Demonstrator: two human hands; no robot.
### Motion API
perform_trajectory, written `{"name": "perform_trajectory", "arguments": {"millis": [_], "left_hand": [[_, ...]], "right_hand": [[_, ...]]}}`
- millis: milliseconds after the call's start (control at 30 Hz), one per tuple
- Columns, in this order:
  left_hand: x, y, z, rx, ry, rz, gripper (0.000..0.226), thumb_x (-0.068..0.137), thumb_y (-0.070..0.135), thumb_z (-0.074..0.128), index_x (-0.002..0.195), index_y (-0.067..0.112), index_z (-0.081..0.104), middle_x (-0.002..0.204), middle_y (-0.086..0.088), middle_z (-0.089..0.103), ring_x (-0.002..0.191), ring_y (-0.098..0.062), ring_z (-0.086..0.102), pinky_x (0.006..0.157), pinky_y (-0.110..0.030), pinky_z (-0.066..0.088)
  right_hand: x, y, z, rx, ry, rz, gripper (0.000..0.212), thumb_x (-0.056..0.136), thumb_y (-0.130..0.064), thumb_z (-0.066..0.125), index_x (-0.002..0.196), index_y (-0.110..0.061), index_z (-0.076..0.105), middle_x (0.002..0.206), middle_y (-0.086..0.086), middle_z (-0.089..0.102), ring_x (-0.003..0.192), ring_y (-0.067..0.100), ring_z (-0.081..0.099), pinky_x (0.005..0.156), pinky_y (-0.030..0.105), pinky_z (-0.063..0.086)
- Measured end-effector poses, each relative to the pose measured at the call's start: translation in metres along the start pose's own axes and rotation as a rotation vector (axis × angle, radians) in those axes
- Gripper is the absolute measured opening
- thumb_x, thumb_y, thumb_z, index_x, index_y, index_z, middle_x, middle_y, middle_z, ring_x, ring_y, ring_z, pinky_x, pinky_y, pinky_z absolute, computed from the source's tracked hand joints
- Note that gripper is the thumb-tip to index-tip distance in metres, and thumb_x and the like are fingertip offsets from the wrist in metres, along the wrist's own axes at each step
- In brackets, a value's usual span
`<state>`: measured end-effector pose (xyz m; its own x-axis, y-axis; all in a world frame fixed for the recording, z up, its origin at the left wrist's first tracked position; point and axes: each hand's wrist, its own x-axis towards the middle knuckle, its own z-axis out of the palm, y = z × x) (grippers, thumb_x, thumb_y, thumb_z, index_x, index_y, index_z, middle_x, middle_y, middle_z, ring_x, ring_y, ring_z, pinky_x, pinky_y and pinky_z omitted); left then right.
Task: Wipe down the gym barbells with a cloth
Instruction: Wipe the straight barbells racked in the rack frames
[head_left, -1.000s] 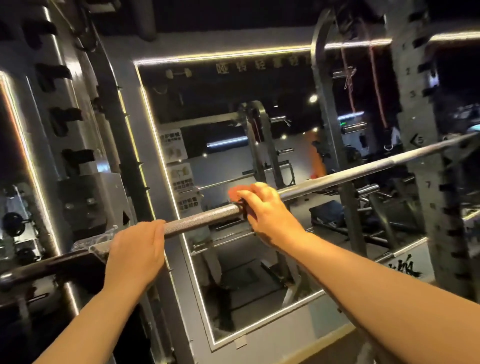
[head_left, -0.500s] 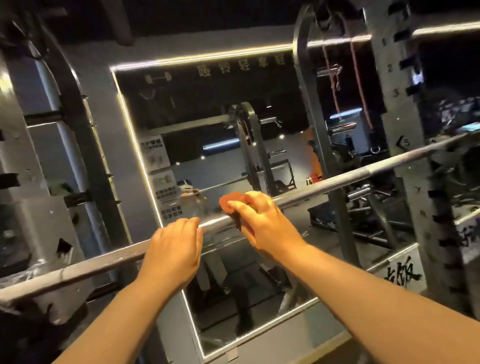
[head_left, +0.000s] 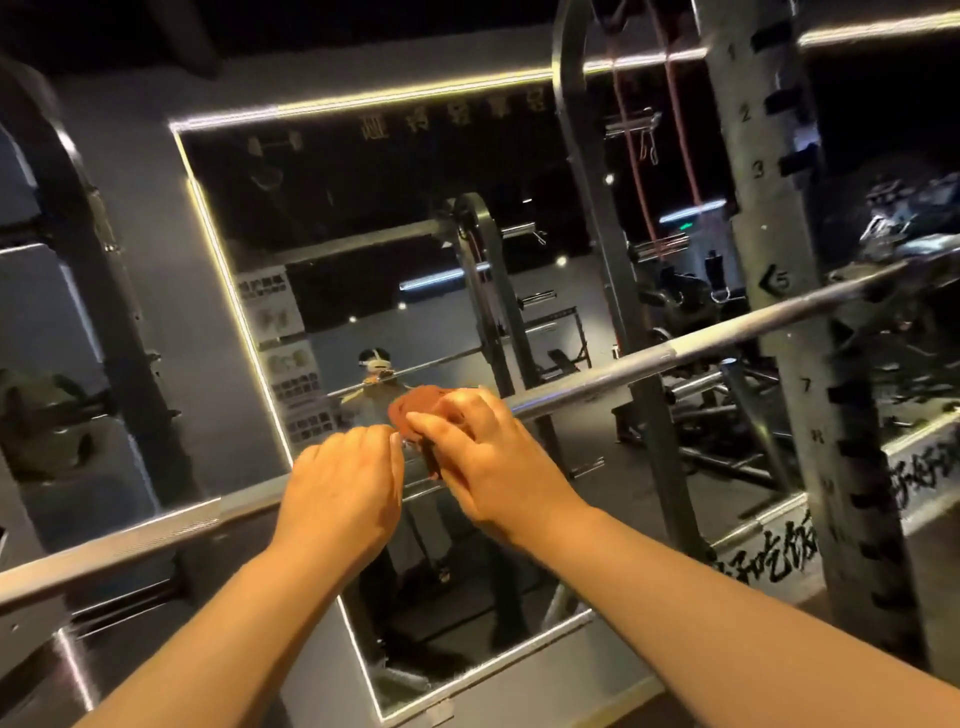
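I am clasping the reddish cloth (head_left: 415, 408) around the racked barbell (head_left: 727, 332) with my right hand (head_left: 488, 457), near mid-shaft, while my left hand (head_left: 343, 493) is curling over the bar just beside it. The long stretches toward both ends are, I judge, awaiting wiping.

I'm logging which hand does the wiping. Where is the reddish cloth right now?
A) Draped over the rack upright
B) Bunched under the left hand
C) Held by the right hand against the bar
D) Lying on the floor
C: the right hand holds the reddish cloth on the barbell, while the left hand grips the bare bar beside it.
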<state>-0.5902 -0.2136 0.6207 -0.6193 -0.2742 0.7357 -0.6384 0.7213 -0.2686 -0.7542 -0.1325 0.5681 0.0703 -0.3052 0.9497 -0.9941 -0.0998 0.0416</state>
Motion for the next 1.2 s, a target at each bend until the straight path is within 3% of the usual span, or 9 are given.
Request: {"name": "perform_trajectory", "arguments": {"millis": [133, 333, 533, 633, 733, 833, 933, 1067, 1200], "left_hand": [[0.01, 0.023, 0.001, -0.009, -0.045, -0.011, 0.014, 0.098, 0.026, 0.047, 0.086, 0.03, 0.043, 0.075, 0.013, 0.043, 0.067, -0.013, 0.044, 0.067, -0.032, 0.035], [0.021, 0.053, -0.008, -0.026, -0.1, -0.007, 0.01, 0.103, 0.027, 0.04, 0.098, 0.026, 0.048, 0.088, 0.007, 0.053, 0.08, -0.018, 0.056, 0.078, -0.036, 0.049], [0.04, 0.085, -0.006, 0.01, -0.095, 0.058, 0.026, 0.106, 0.037, 0.032, 0.113, 0.023, 0.054, 0.101, 0.003, 0.062, 0.091, -0.022, 0.064, 0.074, -0.035, 0.049], [0.046, 0.086, -0.006, -0.005, -0.142, 0.085, 0.025, 0.107, 0.034, 0.031, 0.116, 0.024, 0.052, 0.102, 0.004, 0.059, 0.092, -0.02, 0.063, 0.075, -0.033, 0.049], [0.046, 0.081, -0.007, -0.021, -0.154, 0.126, 0.028, 0.108, 0.033, 0.037, 0.133, 0.025, 0.048, 0.117, 0.005, 0.062, 0.101, -0.016, 0.064, 0.084, -0.03, 0.054], [0.044, 0.079, -0.008, -0.032, -0.092, 0.136, 0.039, 0.109, 0.04, 0.027, 0.142, 0.027, 0.045, 0.127, 0.007, 0.063, 0.105, -0.013, 0.066, 0.085, -0.028, 0.053], [0.044, 0.083, -0.005, 0.001, -0.062, 0.157, 0.041, 0.108, 0.04, 0.024, 0.141, 0.027, 0.045, 0.127, 0.008, 0.063, 0.105, -0.013, 0.066, 0.083, -0.028, 0.054], [0.052, 0.088, -0.001, 0.012, -0.053, 0.181, 0.045, 0.108, 0.043, 0.016, 0.133, 0.028, 0.051, 0.12, 0.009, 0.064, 0.103, -0.014, 0.065, 0.087, -0.029, 0.051], [0.067, 0.107, 0.0, -0.034, -0.131, 0.253, 0.043, 0.11, 0.041, 0.019, 0.137, 0.025, 0.047, 0.13, 0.006, 0.061, 0.115, -0.014, 0.06, 0.103, -0.029, 0.045]], "right_hand": [[-0.018, 0.074, -0.054, -0.204, 0.05, 0.125, 0.043, 0.096, -0.027, 0.047, 0.137, -0.018, 0.058, 0.128, 0.013, 0.05, 0.121, 0.036, 0.048, 0.1, 0.056, 0.05], [-0.024, 0.108, -0.082, -0.162, 0.293, 0.75, 0.036, 0.1, -0.015, 0.043, 0.135, -0.024, 0.046, 0.14, 0.008, 0.035, 0.131, 0.031, 0.033, 0.105, 0.049, 0.044], [-0.011, 0.059, -0.06, 0.062, -0.004, 0.273, 0.05, 0.1, -0.012, 0.057, 0.146, -0.029, 0.048, 0.142, 0.004, 0.041, 0.136, 0.02, 0.031, 0.109, 0.032, 0.038], [-0.01, 0.084, -0.08, 0.025, -0.075, 0.26, 0.046, 0.101, -0.022, 0.058, 0.146, -0.029, 0.051, 0.13, 0.004, 0.043, 0.126, 0.021, 0.036, 0.107, 0.035, 0.039], [-0.015, 0.131, -0.1, -0.045, 0.123, 0.527, 0.032, 0.102, -0.018, 0.053, 0.128, -0.031, 0.065, 0.121, -0.006, 0.037, 0.121, 0.019, 0.038, 0.107, 0.045, 0.044], [-0.015, 0.145, -0.107, 0.104, 0.467, 0.809, 0.022, 0.102, -0.018, 0.052, 0.107, -0.033, 0.067, 0.125, -0.003, 0.046, 0.104, 0.015, 0.053, 0.092, 0.036, 0.055], [-0.009, 0.113, -0.082, 0.176, 0.607, 0.793, 0.019, 0.101, -0.02, 0.051, 0.109, -0.023, 0.068, 0.12, -0.004, 0.053, 0.1, 0.017, 0.057, 0.086, 0.037, 0.056], [-0.027, 0.093, -0.059, -0.038, 0.217, 0.475, 0.039, 0.104, -0.021, 0.035, 0.137, -0.026, 0.054, 0.145, -0.006, 0.037, 0.14, 0.016, 0.028, 0.118, 0.03, 0.03], [-0.033, 0.127, -0.096, -0.033, 0.023, 0.397, 0.044, 0.104, -0.013, 0.041, 0.142, -0.034, 0.05, 0.14, -0.009, 0.033, 0.132, 0.007, 0.032, 0.112, 0.026, 0.039]]}}
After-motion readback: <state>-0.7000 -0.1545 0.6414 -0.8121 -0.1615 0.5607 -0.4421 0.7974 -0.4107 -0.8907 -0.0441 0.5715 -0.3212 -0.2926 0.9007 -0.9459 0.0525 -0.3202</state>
